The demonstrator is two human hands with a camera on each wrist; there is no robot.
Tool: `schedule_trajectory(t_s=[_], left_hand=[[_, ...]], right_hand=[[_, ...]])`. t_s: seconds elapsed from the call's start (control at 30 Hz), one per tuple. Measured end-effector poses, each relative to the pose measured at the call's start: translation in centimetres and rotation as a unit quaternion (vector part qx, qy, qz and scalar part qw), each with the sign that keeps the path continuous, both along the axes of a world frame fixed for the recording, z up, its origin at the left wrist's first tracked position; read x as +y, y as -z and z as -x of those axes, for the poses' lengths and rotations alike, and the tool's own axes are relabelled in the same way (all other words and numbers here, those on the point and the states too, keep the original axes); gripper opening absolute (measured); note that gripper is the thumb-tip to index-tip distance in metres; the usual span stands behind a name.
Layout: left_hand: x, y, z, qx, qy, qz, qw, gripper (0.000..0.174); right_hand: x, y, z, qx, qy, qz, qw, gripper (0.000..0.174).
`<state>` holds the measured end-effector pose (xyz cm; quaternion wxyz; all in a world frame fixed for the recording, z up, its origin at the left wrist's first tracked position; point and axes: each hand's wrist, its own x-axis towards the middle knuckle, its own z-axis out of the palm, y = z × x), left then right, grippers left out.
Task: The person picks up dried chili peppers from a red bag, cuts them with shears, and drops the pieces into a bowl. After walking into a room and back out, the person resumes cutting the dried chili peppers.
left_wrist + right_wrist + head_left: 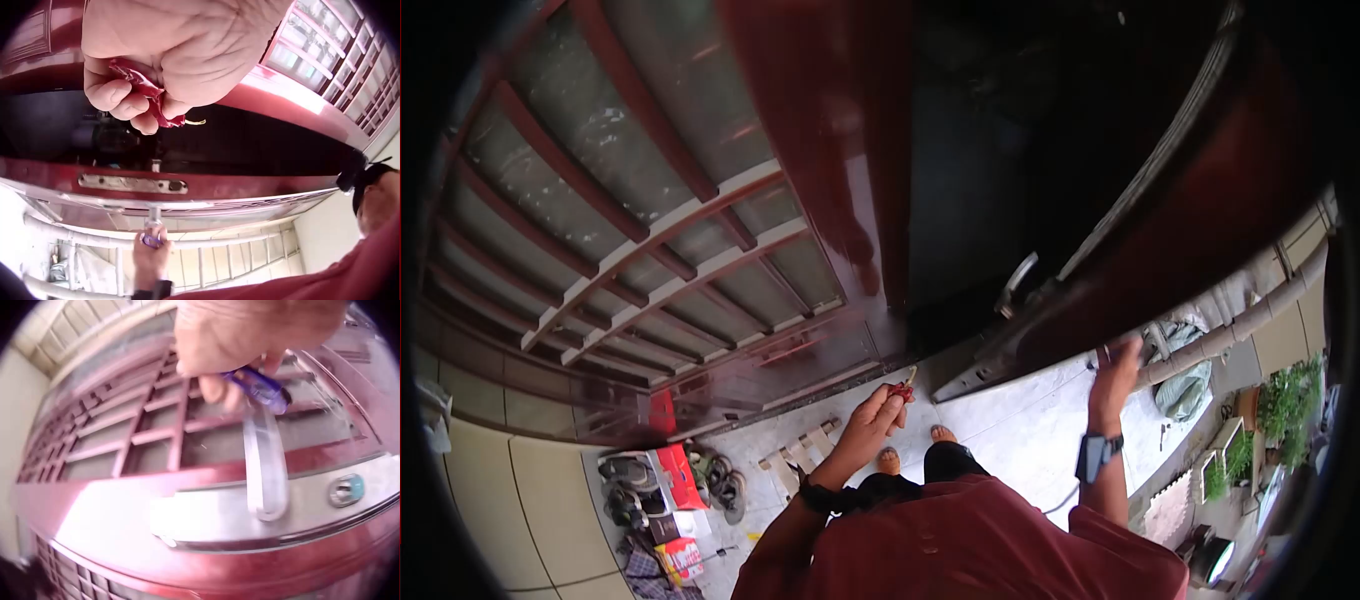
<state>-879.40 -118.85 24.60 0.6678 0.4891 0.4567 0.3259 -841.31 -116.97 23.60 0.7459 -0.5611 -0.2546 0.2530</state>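
Observation:
I stand at a dark red door [1190,210] that hangs ajar. My right hand [1115,372] grips the end of its silver lever handle [265,462] and also holds a small purple object [256,386] in its fingers. The left wrist view shows that hand [150,256] below the door's edge, under the latch plate [131,184]. A keyhole [345,489] sits beside the lever. My left hand [878,418] is raised in front of the doorway, away from the door, and its fingers [119,100] are curled round a crumpled red wrapper [140,81] with a thin yellowish end sticking out.
A fixed red grille panel with frosted glass [650,230] stands left of the dark doorway. Shoes [630,485], a red box [678,475] and wooden slats [800,455] lie on the tiled floor at left. A grey pipe [1250,320] and potted plants [1285,400] are at right.

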Motion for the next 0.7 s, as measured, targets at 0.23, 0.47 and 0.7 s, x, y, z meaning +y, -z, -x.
schedule_trajectory(t_s=[0.23, 0.47, 0.7], left_hand=[[4.4, 3.6, -5.5, -0.068, 0.164, -0.022, 0.984, 0.027], [9.9, 8.2, -16.2, -0.057, 0.260, -0.067, 0.961, 0.027], [20.1, 4.3, -28.9, 0.066, 0.356, -0.243, 0.900, 0.023]], right_hand=[[-29.0, 17.9, 0.0, -0.482, -0.360, 0.432, 0.672, 0.024], [-16.5, 7.1, 4.6, -0.002, -0.211, 0.358, 0.910, 0.022], [6.3, 0.4, -2.7, 0.124, -0.103, 0.111, 0.981, 0.024]])
